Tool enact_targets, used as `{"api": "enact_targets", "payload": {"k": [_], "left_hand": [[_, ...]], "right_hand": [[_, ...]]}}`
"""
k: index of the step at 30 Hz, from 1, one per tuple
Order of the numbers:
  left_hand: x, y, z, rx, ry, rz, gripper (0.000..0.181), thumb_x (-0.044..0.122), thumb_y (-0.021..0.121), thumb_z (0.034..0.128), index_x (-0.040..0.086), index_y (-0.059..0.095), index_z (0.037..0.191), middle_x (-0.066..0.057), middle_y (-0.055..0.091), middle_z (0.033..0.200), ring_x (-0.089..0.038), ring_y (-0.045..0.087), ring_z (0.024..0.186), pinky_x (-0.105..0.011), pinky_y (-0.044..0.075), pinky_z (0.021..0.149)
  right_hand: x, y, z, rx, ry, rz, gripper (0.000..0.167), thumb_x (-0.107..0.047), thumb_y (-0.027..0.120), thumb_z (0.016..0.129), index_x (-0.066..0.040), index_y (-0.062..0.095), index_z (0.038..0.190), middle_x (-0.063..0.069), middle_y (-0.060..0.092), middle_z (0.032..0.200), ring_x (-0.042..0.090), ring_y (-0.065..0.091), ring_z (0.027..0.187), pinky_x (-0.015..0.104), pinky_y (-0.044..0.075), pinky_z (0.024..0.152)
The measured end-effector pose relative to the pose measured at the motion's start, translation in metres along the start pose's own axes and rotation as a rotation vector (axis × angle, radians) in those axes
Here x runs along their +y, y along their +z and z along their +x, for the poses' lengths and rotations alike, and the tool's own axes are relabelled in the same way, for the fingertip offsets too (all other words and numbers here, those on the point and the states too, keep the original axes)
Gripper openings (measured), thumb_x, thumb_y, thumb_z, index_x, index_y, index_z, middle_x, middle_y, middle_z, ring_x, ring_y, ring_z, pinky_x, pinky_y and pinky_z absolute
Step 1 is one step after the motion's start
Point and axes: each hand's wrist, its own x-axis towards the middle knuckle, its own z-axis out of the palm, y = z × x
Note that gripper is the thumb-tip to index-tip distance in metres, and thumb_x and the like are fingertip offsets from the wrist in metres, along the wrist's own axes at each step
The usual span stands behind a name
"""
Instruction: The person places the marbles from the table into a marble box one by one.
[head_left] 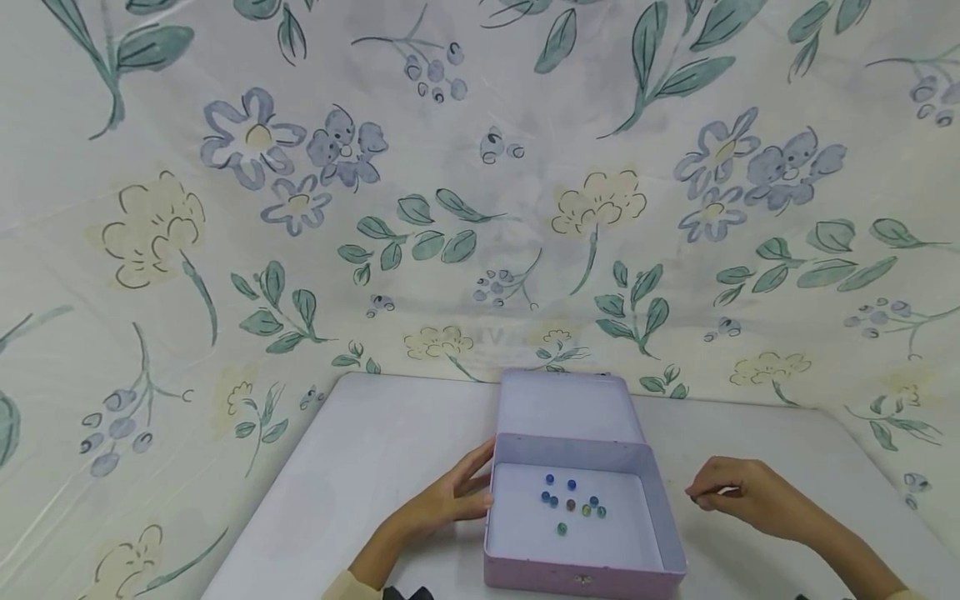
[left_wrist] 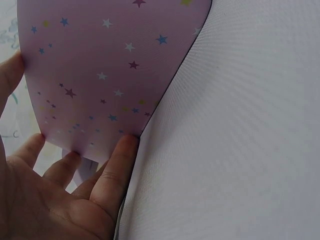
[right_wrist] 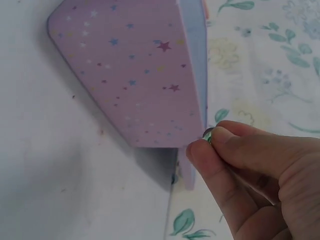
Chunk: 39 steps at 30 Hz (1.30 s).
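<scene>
A pink tin box (head_left: 540,573) with a star pattern stands with its lid (head_left: 570,408) hinged back. Inside lie several glass marbles: blue ones (head_left: 572,484), a brown one (head_left: 571,505), and green ones (head_left: 562,529). My left hand (head_left: 452,493) rests its fingertips against the box's left wall, fingers extended; the left wrist view shows the fingertips touching the starred side (left_wrist: 100,75). To the right of the box, my right hand (head_left: 757,497) pinches a green glass marble (right_wrist: 208,134) between thumb and fingertip, apart from the box. Fingers partly cover that marble.
The box stands on a white table (head_left: 300,500). Behind the table hangs a floral cloth (head_left: 450,292). The open lid reaches back to the table's far edge.
</scene>
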Motion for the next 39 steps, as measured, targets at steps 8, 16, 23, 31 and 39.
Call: {"api": "enact_targets", "payload": {"k": [8,16,23,31,39], "left_hand": [[-0.001,0.000,0.000,-0.004,-0.002,-0.001,0.082,0.034,0.064,0.0973,0.038,0.011,0.160,-0.007,0.004,0.170,-0.048,0.016,0.151,-0.056,0.046,0.108],[-0.001,0.001,0.001,-0.018,0.009,-0.014,0.083,0.029,0.064,0.0984,0.035,0.010,0.161,-0.007,0.002,0.170,-0.049,0.015,0.151,-0.054,0.046,0.109],[0.000,-0.001,0.002,-0.004,0.008,-0.003,0.085,0.029,0.064,0.0977,0.032,0.009,0.162,-0.009,0.001,0.170,-0.051,0.015,0.151,-0.055,0.046,0.108],[0.000,-0.002,0.002,-0.009,0.012,-0.004,0.085,0.029,0.064,0.0982,0.031,0.008,0.162,-0.010,0.000,0.170,-0.051,0.015,0.151,-0.055,0.046,0.108],[0.000,-0.001,0.002,-0.015,0.004,-0.017,0.085,0.030,0.065,0.0978,0.032,0.009,0.162,-0.010,0.000,0.170,-0.050,0.014,0.151,-0.055,0.045,0.109]], "right_hand": [[-0.015,-0.002,0.028,-0.001,-0.038,-0.033,0.015,-0.006,0.070,0.091,-0.010,0.076,0.104,0.001,0.072,0.093,0.001,0.066,0.082,0.021,0.060,0.069],[-0.026,0.002,0.057,-0.048,-0.007,-0.070,0.014,-0.007,0.072,0.090,-0.015,0.077,0.100,-0.003,0.072,0.096,0.005,0.068,0.085,0.020,0.060,0.074],[-0.032,0.008,0.082,-0.069,-0.028,-0.107,0.019,-0.005,0.073,0.088,-0.019,0.078,0.100,-0.005,0.072,0.096,0.006,0.067,0.087,0.019,0.059,0.077],[-0.039,0.021,0.111,-0.113,-0.036,-0.092,0.019,-0.003,0.074,0.087,-0.016,0.079,0.100,-0.004,0.072,0.096,0.003,0.066,0.089,0.018,0.059,0.080],[-0.040,0.042,0.131,-0.165,-0.024,-0.112,0.018,-0.003,0.072,0.088,-0.014,0.079,0.100,-0.005,0.072,0.097,0.001,0.065,0.089,0.015,0.057,0.081]]}}
